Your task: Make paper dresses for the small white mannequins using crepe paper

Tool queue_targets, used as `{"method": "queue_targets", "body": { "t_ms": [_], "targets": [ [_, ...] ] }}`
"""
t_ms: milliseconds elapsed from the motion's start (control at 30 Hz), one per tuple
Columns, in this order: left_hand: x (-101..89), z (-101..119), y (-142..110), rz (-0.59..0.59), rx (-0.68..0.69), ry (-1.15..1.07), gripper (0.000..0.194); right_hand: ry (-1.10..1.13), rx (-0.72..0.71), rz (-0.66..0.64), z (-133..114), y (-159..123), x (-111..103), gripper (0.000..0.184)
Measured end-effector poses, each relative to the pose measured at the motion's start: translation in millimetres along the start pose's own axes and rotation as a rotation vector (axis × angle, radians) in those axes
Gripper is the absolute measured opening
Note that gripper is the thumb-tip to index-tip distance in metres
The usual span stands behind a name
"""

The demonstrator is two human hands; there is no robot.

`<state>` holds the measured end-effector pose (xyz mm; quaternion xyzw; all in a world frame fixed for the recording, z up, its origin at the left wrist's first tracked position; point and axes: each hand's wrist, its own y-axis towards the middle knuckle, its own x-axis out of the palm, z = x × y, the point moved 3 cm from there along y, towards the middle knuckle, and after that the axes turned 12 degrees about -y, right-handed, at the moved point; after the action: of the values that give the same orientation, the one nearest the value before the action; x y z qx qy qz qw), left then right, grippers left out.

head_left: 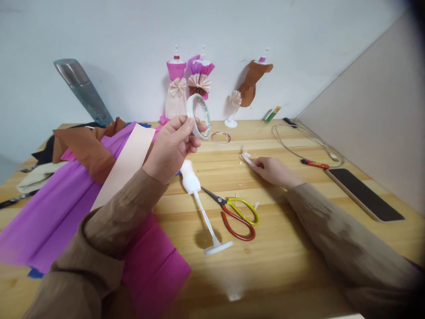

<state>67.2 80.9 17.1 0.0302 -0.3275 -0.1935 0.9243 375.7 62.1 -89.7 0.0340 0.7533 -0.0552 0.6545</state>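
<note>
My left hand point(169, 146) is closed on a roll of white tape point(191, 108), held up above the table with its ring facing right. My right hand point(274, 170) pinches a thin white strip point(247, 158) low over the wood; whether it is tape or backing paper I cannot tell. Between my hands a small white dress-form stand point(191, 179) lies on its side, its round base toward me. Scissors point(229, 208) with one yellow and one red handle lie beside it, blades pointing to the upper left.
Crepe paper sheets point(73, 208) in purple, brown, pink and cream pile up on the left. Little dressed mannequins point(177, 88) stand along the wall, one in brown point(251, 86). A bottle point(83, 91), a glue stick point(272, 114), a cable point(277, 137) and a phone point(365, 192) are around.
</note>
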Motion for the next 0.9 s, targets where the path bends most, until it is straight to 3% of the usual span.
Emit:
{"method": "queue_targets", "body": {
  "t_ms": [167, 400, 500, 600, 733, 800, 900],
  "targets": [
    [1.1, -1.0, -0.5, 0.013, -0.004, 0.005, 0.016, 0.069, -0.063, 0.029, -6.7, 3.1, -11.2, 0.022],
    [2.1, -0.2, -2.5, 0.043, -0.02, -0.013, 0.02, 0.093, -0.201, -0.098, -34.0, 23.0, 9.9, 0.017],
    [0.6, 0.3, -2.4, 0.028, -0.013, -0.004, 0.017, 0.076, -0.258, -0.115, -36.6, 19.6, 7.8, 0.02],
    [-1.2, 1.9, -2.2, 0.036, -0.012, 0.022, 0.016, 0.078, -0.302, -0.181, -29.7, -5.6, -3.6, 0.021],
    [-1.9, 4.5, -0.5, 0.052, 0.001, 0.049, 0.018, 0.133, -0.423, -0.344, -24.7, -65.8, -11.3, 0.016],
    [-1.3, 4.4, 0.3, 0.046, 0.01, 0.042, 0.019, 0.118, -0.536, -0.335, -31.4, -91.6, -8.9, 0.011],
    [0.7, 2.6, -0.5, 0.034, 0.0, 0.041, 0.018, 0.024, -0.577, -0.163, -34.4, -110.0, -6.3, 0.026]
  ]
}}
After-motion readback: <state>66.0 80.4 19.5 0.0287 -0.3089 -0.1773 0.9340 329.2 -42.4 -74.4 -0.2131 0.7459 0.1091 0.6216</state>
